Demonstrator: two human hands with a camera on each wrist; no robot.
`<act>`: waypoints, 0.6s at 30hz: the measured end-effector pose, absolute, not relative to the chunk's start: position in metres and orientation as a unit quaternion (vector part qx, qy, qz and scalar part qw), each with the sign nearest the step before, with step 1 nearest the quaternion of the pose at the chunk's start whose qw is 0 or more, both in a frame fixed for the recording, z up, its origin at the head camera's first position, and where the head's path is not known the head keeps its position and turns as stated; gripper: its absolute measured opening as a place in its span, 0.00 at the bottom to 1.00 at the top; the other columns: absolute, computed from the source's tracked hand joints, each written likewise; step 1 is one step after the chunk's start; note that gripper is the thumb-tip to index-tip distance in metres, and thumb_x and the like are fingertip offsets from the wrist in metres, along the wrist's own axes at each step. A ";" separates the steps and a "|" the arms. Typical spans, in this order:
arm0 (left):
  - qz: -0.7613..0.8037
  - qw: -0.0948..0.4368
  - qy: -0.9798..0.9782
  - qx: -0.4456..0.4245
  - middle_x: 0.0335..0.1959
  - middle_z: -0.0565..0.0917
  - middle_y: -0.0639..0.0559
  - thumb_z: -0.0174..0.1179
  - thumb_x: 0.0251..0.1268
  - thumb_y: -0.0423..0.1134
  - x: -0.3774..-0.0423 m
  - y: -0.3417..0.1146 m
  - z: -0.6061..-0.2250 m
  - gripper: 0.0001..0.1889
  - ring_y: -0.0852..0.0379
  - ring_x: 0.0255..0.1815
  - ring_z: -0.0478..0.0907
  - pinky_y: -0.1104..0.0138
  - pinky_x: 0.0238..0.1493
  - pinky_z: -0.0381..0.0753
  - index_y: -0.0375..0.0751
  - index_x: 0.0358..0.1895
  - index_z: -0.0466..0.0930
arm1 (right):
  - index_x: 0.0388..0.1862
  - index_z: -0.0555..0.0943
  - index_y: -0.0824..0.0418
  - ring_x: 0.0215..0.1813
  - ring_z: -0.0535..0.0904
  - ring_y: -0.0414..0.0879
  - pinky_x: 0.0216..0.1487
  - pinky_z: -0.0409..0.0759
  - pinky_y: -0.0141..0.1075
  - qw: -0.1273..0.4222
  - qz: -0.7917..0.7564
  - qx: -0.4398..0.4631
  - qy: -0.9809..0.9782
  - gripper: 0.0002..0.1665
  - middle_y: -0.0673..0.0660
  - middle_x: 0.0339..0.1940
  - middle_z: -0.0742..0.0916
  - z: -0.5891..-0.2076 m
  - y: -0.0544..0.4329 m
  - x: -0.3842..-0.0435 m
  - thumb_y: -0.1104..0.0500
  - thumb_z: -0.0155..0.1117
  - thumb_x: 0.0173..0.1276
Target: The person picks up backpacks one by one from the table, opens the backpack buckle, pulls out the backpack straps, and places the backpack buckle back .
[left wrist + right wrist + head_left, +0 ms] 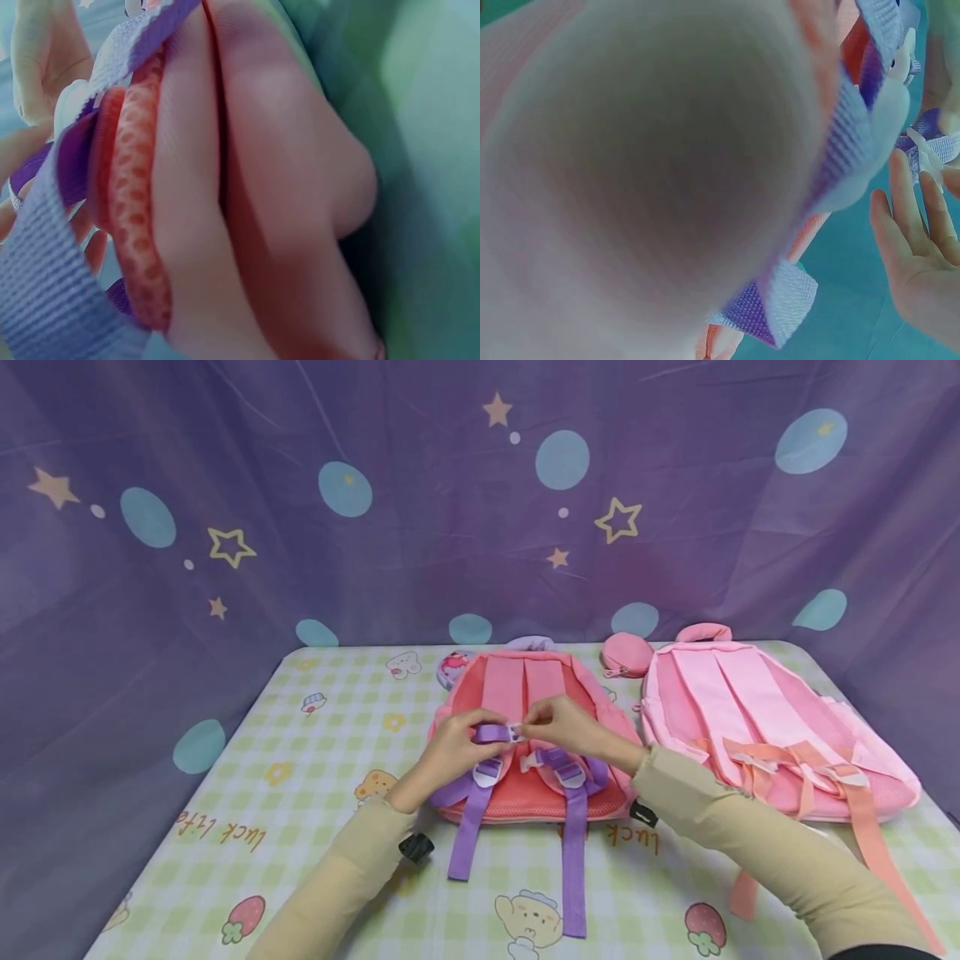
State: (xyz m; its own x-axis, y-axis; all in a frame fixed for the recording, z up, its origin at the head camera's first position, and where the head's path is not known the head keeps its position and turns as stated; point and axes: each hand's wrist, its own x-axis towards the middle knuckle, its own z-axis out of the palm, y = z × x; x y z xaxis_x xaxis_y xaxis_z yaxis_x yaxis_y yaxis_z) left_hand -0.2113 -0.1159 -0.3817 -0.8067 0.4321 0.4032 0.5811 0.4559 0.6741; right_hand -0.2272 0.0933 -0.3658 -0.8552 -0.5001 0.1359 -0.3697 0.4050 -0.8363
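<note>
A coral-pink backpack (615, 718) lies with its back panel and shoulder straps facing up. My left hand (452, 745) pinches a purple strap (491, 733) above it. At the strap's right end is a small white buckle (514, 732), which my right hand (564, 724) pinches between thumb and fingers, partly hiding it. A second white buckle part (531, 762) rests below on another purple strap. White strap adjusters (487, 772) sit lower on the shoulder straps, with long purple webbing tails (574, 860) hanging toward me. In the left wrist view, purple webbing (45, 255) crosses in front of the fingers.
To the right lies a light-pink backpack (675, 718) with orange straps (873, 835). A round pink pouch (627, 655) sits between the backpacks at the back, and a round purple pouch (452, 668) behind the coral one. A checked cloth (315, 835) covers the table; a purple curtain (420, 577) hangs behind.
</note>
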 end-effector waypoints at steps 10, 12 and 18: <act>-0.422 0.085 -0.863 -0.266 0.35 0.87 0.47 0.69 0.58 0.34 -0.210 -0.113 -0.376 0.08 0.52 0.40 0.82 0.60 0.45 0.80 0.34 0.38 0.85 | 0.30 0.84 0.70 0.30 0.76 0.38 0.34 0.74 0.29 0.067 -0.491 -0.262 0.828 0.06 0.56 0.27 0.86 -0.368 0.094 -0.226 0.67 0.64 0.65; -0.421 0.080 -0.865 -0.259 0.35 0.87 0.47 0.69 0.58 0.34 -0.209 -0.112 -0.375 0.08 0.51 0.40 0.82 0.59 0.45 0.80 0.34 0.38 0.85 | 0.30 0.83 0.70 0.30 0.76 0.38 0.34 0.74 0.29 0.065 -0.495 -0.265 0.825 0.06 0.56 0.27 0.86 -0.368 0.094 -0.226 0.67 0.64 0.65; -0.424 0.056 -0.874 -0.232 0.32 0.86 0.48 0.68 0.59 0.35 -0.209 -0.111 -0.373 0.07 0.51 0.38 0.81 0.58 0.45 0.80 0.34 0.35 0.84 | 0.30 0.83 0.71 0.31 0.77 0.38 0.35 0.76 0.29 0.051 -0.498 -0.276 0.820 0.05 0.57 0.28 0.86 -0.371 0.095 -0.226 0.69 0.64 0.64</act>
State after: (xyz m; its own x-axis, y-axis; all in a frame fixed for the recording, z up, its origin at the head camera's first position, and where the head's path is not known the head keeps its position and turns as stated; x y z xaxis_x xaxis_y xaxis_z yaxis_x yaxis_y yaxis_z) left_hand -0.2092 -0.1106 -0.3730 -0.8859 0.3578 0.2953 0.4534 0.5327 0.7146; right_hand -0.2260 0.0950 -0.3707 -0.8421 -0.5044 0.1910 -0.4017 0.3504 -0.8461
